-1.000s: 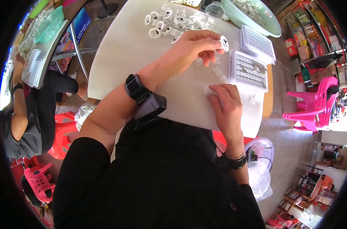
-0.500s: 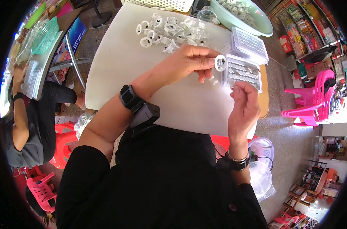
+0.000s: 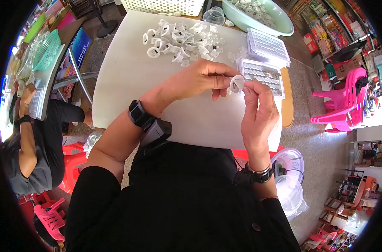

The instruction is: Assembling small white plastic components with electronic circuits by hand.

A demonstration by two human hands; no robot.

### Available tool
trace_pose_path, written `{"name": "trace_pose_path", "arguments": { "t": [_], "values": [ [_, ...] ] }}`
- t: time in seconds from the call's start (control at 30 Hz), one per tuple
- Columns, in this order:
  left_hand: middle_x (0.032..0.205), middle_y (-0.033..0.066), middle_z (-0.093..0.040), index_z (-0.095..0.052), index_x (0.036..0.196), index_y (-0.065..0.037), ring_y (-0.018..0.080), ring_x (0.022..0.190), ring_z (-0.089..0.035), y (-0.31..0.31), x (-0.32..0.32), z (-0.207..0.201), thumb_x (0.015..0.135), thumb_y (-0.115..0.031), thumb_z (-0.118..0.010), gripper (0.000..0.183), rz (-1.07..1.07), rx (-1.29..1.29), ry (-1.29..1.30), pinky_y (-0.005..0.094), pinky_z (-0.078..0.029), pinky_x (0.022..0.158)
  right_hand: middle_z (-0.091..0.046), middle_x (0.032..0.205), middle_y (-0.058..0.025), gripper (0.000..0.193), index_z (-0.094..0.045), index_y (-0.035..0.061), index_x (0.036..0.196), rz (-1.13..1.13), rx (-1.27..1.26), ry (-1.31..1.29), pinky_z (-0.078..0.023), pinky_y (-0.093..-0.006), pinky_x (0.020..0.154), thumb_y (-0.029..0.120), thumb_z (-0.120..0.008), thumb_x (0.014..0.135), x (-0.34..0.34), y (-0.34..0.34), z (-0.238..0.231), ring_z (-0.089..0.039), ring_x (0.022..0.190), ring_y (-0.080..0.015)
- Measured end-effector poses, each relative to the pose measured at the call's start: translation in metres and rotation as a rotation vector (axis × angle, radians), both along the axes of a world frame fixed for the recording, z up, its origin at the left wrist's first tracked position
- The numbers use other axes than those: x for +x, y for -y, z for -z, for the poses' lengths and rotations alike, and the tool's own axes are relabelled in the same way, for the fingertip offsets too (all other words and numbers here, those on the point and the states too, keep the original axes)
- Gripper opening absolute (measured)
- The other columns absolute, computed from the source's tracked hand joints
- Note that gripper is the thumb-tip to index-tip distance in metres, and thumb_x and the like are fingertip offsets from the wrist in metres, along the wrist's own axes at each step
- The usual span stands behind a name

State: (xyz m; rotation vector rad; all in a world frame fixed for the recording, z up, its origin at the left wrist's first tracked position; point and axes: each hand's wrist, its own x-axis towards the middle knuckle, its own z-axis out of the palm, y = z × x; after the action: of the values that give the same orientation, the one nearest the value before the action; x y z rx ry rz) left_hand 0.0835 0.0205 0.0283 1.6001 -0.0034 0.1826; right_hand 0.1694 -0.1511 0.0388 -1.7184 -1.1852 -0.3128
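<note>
My left hand point(image 3: 201, 82) pinches a small round white plastic piece point(image 3: 237, 84) between thumb and fingers, above the right part of the white tabletop point(image 3: 199, 122). At the right edge of that piece, the thumb and forefinger of my right hand point(image 3: 259, 111) are pressed together. Whatever lies between those two fingertips is too small to make out. Just beyond both hands lies a clear tray point(image 3: 258, 74) with rows of small pockets, and little parts sit at its right side. Farther off, a heap of similar white plastic pieces point(image 3: 178, 40) is spread over the table.
A stack of clear trays point(image 3: 268, 46) stands behind the pocketed tray. A pale green basin point(image 3: 287, 27) of white pieces, a clear cup point(image 3: 214, 16) and a white perforated basket point(image 3: 165, 6) line the far edge. Another person point(image 3: 29, 147) works at the left.
My right hand has moved left and away from the tray to meet the round white piece. The piece has shifted slightly nearer and turned in my left hand.
</note>
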Motion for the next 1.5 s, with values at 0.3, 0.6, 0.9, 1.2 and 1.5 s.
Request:
{"name": "trace_pose_path", "arguments": {
  "t": [0.3, 0.6, 0.9, 1.2, 1.5],
  "values": [
    [0.085, 0.0024, -0.062, -0.062, 0.116, 0.000, 0.0089, 0.070, -0.057, 0.001, 0.000, 0.001, 0.096, -0.016, -0.055, 0.027, 0.014, -0.091, 0.014, 0.0238, -0.048, 0.061, -0.060, 0.082, -0.0094, 0.012, -0.060, 0.0038, 0.097, 0.012, 0.005, -0.067, -0.047, -0.0294, 0.063, -0.002, -0.061, 0.087, -0.003, 0.002, -0.001, -0.059, 0.071, -0.0219],
    [0.088, 0.0024, -0.063, -0.061, 0.117, 0.000, 0.0094, 0.071, -0.058, 0.000, 0.001, 0.003, 0.095, -0.017, -0.056, 0.028, 0.003, 0.030, 0.033, 0.0239, -0.049, 0.061, -0.060, 0.082, -0.0090, 0.010, -0.060, 0.0036, 0.098, 0.000, -0.027, -0.104, -0.047, -0.0295, 0.064, 0.000, -0.060, 0.088, 0.000, 0.000, 0.004, -0.058, 0.071, -0.0205],
    [0.087, 0.0025, -0.061, -0.061, 0.114, 0.000, 0.0089, 0.071, -0.058, 0.003, 0.003, 0.002, 0.096, -0.015, -0.055, 0.025, 0.022, 0.012, 0.061, 0.0235, -0.049, 0.061, -0.064, 0.088, -0.0084, 0.016, -0.059, 0.0020, 0.104, -0.083, 0.037, -0.462, -0.049, -0.0263, 0.070, 0.003, -0.061, 0.089, 0.001, -0.001, 0.007, -0.060, 0.078, -0.0144],
    [0.078, 0.0032, -0.060, -0.060, 0.115, 0.001, 0.0090, 0.067, -0.059, 0.007, 0.000, -0.008, 0.093, -0.011, -0.057, 0.025, -0.096, -0.193, -0.026, 0.0232, -0.048, 0.055, -0.064, 0.082, -0.0049, 0.017, -0.059, 0.0021, 0.105, -0.047, 0.087, -0.542, -0.048, -0.0250, 0.066, 0.002, -0.061, 0.088, 0.002, -0.006, 0.015, -0.059, 0.074, -0.0100],
    [0.075, -0.0008, -0.057, -0.059, 0.110, -0.002, 0.0052, 0.060, -0.054, 0.008, 0.001, -0.004, 0.089, -0.006, -0.060, 0.022, -0.169, 0.036, -0.048, 0.0202, -0.043, 0.050, -0.061, 0.073, -0.0072, 0.021, -0.051, 0.0012, 0.113, -0.070, -0.053, -0.510, -0.046, -0.0248, 0.056, 0.002, -0.052, 0.092, -0.009, -0.014, 0.012, -0.056, 0.062, -0.0110]
  ]
}}
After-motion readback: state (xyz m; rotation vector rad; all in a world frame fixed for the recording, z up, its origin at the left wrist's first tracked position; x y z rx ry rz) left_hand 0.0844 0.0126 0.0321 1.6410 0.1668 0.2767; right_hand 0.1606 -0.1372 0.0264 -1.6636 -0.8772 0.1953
